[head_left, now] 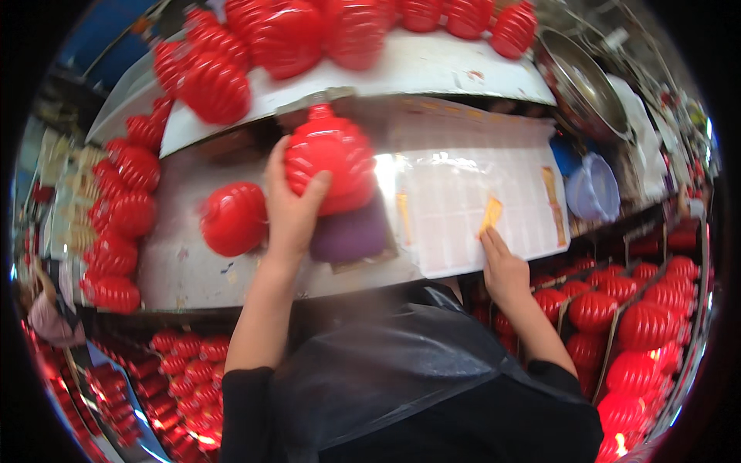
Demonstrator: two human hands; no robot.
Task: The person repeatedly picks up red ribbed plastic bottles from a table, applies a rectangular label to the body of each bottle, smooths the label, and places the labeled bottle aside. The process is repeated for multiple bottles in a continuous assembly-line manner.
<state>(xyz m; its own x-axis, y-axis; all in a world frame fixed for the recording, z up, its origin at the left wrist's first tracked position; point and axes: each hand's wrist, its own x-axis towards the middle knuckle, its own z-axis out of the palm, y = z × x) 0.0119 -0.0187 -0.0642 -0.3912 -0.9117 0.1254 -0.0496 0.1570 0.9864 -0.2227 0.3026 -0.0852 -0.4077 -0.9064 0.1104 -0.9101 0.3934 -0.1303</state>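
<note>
My left hand (pixel 293 201) is wrapped round a red, ribbed, lantern-shaped plastic shell (pixel 330 154), its narrow neck pointing away from me. The shell is held over a purple pad (pixel 351 231) on the table. Another red shell (pixel 234 219) lies just left of my left wrist. My right hand (pixel 505 266) pinches a small yellow strip (pixel 492 213) between its fingertips, above a white translucent sheet (pixel 471 177). A few more yellow strips (pixel 553 197) lie on that sheet, near its right and left edges.
Several red shells (pixel 285 38) line a raised white shelf (pixel 448 65) at the back; more (pixel 131 212) stack along the table's left edge. At the right sit a metal pan (pixel 587 85) and a pale blue basket (pixel 593 187). Racks of red shells (pixel 648 324) flank me below.
</note>
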